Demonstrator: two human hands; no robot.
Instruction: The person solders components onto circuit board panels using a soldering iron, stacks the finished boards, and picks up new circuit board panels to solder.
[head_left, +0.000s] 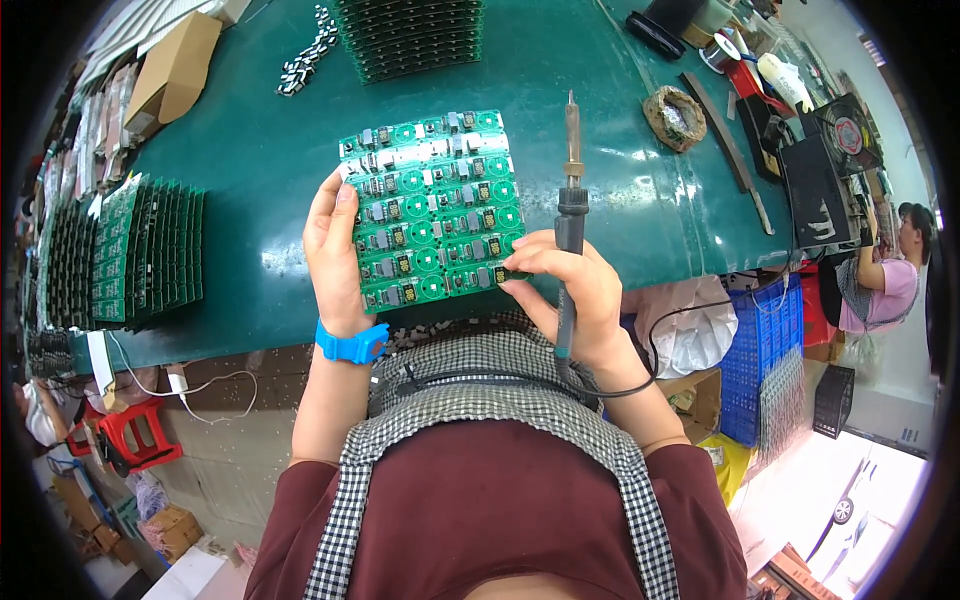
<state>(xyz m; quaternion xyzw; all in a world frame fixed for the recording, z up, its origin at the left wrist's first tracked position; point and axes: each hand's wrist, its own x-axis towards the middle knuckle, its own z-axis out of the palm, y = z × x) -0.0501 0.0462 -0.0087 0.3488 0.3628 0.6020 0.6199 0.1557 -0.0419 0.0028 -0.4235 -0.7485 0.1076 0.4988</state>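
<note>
Circuit board panel held over green surface [620, 170].
Left hand [335, 255] grips circuit board panel [435, 205]; right hand [575, 290] clamps soldering iron [570, 215], tip pointing away, axis vertical. Stacked boards [150, 250] lie left.

The left hand [335, 255] hides the board's [435, 205] left edge; its tiny parts are unreadable.

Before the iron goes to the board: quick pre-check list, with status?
1. Left hand grips the green circuit board panel at its left edge: ok.
2. Right hand holds the soldering iron: ok.
3. Iron tip off the panel, pointing away: ok.
4. Right fingertips steady the panel's lower right corner: ok.
5. Tip clean or tinned: cannot tell.
6. Tip-cleaner wool on the green mat, nearby: ok.
</note>
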